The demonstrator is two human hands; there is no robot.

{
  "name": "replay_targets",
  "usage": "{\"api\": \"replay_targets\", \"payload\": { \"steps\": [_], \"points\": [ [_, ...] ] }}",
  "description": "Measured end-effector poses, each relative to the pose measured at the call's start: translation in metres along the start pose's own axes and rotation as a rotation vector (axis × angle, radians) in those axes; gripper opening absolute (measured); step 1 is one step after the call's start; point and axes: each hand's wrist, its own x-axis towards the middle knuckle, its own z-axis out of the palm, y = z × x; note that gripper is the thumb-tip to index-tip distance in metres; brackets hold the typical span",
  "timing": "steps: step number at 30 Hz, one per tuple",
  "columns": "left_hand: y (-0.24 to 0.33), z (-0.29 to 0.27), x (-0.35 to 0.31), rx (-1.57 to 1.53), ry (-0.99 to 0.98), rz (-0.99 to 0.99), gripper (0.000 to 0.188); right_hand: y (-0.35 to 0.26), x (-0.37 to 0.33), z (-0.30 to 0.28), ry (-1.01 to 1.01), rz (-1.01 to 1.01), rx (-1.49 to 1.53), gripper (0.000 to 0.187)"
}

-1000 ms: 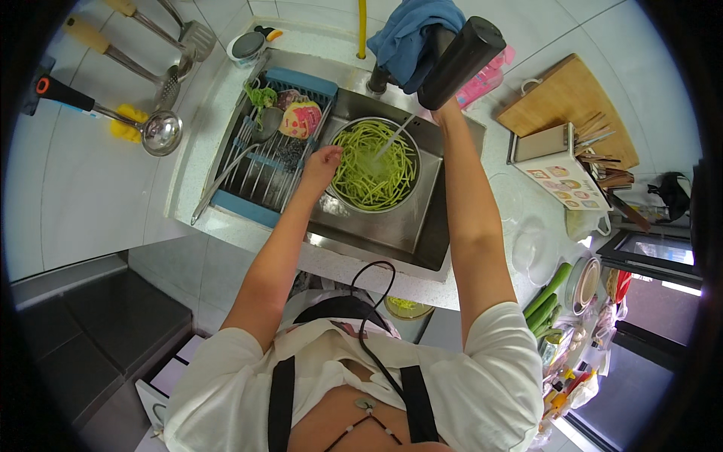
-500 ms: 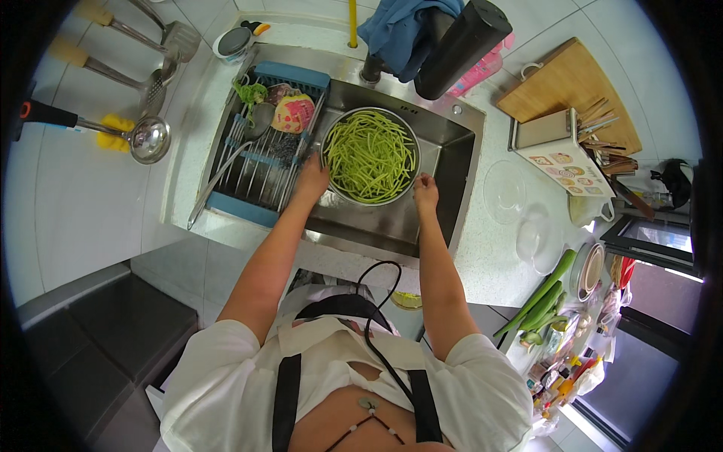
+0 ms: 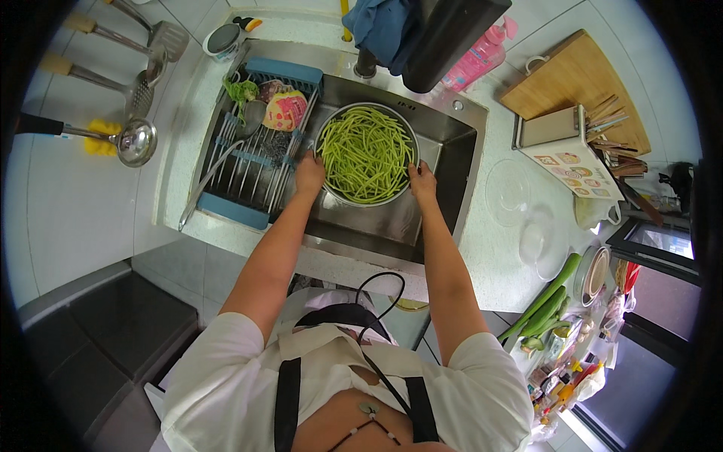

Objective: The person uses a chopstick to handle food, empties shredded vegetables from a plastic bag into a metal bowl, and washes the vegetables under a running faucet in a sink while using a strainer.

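A round metal bowl (image 3: pixel 367 204) stands in or just above the stainless steel sink (image 3: pixel 354 245), level by the look of it. Cut green beans (image 3: pixel 367 154) heap it nearly to the rim. My left hand (image 3: pixel 309 176) closes on the bowl's left side, its fingertips partly hidden by the rim. On the opposite side my right hand (image 3: pixel 422 181) has its fingers at the lower right rim, gripping it. Whether the bowl's base touches the sink floor cannot be seen.
Left of the bowl, a drying rack (image 3: pixel 233 211) spans the sink, bearing a long-handled ladle (image 3: pixel 226 154), a sponge (image 3: pixel 286 111) and greens (image 3: pixel 241 90). A black faucet (image 3: pixel 456 45) with a blue cloth (image 3: pixel 382 30) overhangs behind. Clear bowls (image 3: pixel 508 192) sit on the right counter.
My right hand has gone from beside the bowl to a grip on its rim. My left hand stays at the left side. The whole view has shifted slightly.
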Motion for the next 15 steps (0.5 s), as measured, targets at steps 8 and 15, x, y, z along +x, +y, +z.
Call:
{"api": "replay_targets", "payload": {
  "steps": [8,15],
  "points": [
    [0.001,0.002,-0.002,0.130,0.001,0.032,0.028,-0.005,-0.017,0.001,0.088,-0.170,-0.065,0.034],
    [0.012,0.003,-0.025,0.106,-0.026,0.087,0.025,0.015,-0.042,-0.007,0.110,-0.086,-0.075,0.034]
  ]
}}
